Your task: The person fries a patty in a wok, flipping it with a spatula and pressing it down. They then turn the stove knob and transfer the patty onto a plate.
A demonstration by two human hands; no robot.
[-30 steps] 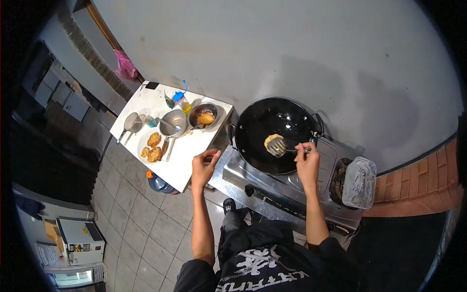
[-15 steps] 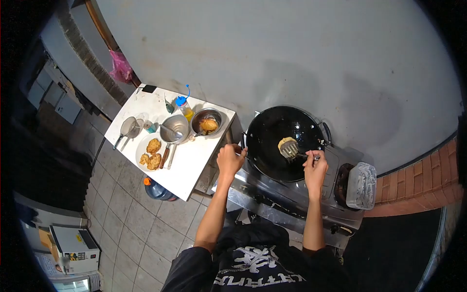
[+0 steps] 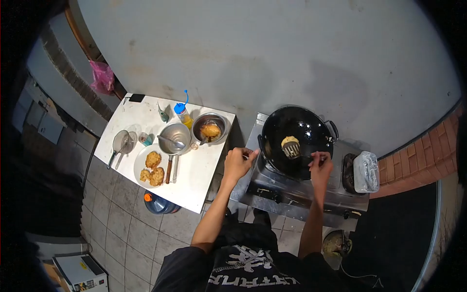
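A black wok (image 3: 311, 126) sits on the metal stove, with one pale, battered fritter (image 3: 290, 140) inside. My right hand (image 3: 321, 168) is closed round the handle of a slotted spatula (image 3: 292, 149), its head overlapping the near side of the fritter. At the wok's left side, my left hand (image 3: 237, 164) has its fingers pinched together at the loop handle (image 3: 261, 144). The wok's other handle (image 3: 333, 130) is free on the right.
Left of the stove, a white table (image 3: 197, 180) bears a plate of browned fritters (image 3: 154, 160), a saucepan (image 3: 171, 130), a steel bowl (image 3: 214, 119), a strainer (image 3: 121, 142) and an oil bottle (image 3: 183, 116). A clear plastic container (image 3: 366, 173) stands right of the wok.
The view has shifted, so the table and wok sit differently in it. The spatula is still at the fritter, and both hands keep to their sides of the wok.
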